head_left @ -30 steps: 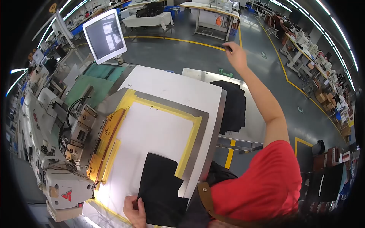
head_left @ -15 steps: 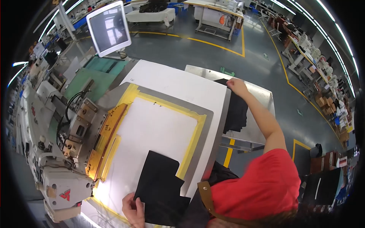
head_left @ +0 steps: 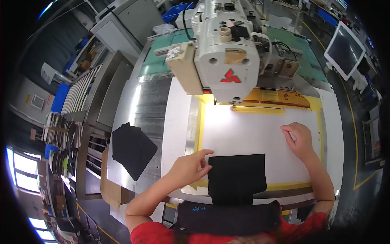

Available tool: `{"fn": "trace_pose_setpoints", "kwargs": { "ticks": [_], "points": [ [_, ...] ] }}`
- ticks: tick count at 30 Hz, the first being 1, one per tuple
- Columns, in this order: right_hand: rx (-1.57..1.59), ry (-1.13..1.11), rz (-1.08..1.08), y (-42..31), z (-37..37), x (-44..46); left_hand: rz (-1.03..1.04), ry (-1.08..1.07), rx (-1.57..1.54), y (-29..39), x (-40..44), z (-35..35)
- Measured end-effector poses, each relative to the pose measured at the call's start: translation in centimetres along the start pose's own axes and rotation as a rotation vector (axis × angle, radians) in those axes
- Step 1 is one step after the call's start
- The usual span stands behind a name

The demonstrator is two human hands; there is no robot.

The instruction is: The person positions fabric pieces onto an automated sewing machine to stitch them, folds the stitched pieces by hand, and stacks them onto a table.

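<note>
A black cloth piece (head_left: 237,175) lies at the front edge of the white work surface (head_left: 248,136), partly over the yellow-taped border. My left hand (head_left: 187,168) is beside its upper left corner, the thumb tip at the cloth's edge and the index finger apart from the thumb. Above the right part of the surface, my right hand (head_left: 300,141) has its fingers curled together, with nothing visible in them. Behind the surface stands the white sewing machine head (head_left: 229,61), its lamp lighting the surface.
Black cloth pieces (head_left: 134,150) lie on the metal table at the left. An amber, yellow-taped strip (head_left: 276,97) runs along the back of the work surface. A screen (head_left: 345,49) stands at the back right. Racks and a pale cabinet (head_left: 128,28) are at the left.
The view has turned left, towards the machine. My right hand has come from the black pile at the right to above the work surface. My left hand remains by the cloth, its fingers now more apart.
</note>
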State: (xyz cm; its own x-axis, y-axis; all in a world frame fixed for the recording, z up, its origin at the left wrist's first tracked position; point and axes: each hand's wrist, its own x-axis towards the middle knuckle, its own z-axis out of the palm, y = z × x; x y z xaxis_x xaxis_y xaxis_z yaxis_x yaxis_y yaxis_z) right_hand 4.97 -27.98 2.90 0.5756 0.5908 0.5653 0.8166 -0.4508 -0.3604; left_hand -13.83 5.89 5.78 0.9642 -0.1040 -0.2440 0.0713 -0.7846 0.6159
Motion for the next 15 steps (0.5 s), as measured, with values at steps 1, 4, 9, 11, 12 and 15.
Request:
{"fn": "trace_pose_setpoints", "kwargs": {
  "ticks": [1, 4, 9, 11, 12, 15],
  "points": [
    [0.027, -0.012, -0.069, -0.9, 1.3, 1.2, 0.016, 0.212, 0.1, -0.7, -0.7, 0.0],
    [0.118, -0.088, -0.196, -3.2, 4.6, 4.3, -0.171, 0.588, 0.324, -4.3, -2.4, -1.9],
    [0.228, -0.132, -0.353, -4.6, 9.4, 5.8, -0.509, 0.907, 0.656, -13.5, -7.1, -5.3],
    [0.27, -0.172, -0.344, -4.5, 10.8, 5.6, -0.673, 0.809, 0.598, -14.6, -7.7, -5.6],
    [0.277, -0.174, -0.339, -4.5, 10.8, 5.5, -0.697, 0.795, 0.609, -14.8, -7.7, -5.7],
    [0.286, -0.186, -0.306, -4.2, 10.2, 5.0, -0.735, 0.748, 0.637, -15.4, -7.4, -5.9]
  ]
}}
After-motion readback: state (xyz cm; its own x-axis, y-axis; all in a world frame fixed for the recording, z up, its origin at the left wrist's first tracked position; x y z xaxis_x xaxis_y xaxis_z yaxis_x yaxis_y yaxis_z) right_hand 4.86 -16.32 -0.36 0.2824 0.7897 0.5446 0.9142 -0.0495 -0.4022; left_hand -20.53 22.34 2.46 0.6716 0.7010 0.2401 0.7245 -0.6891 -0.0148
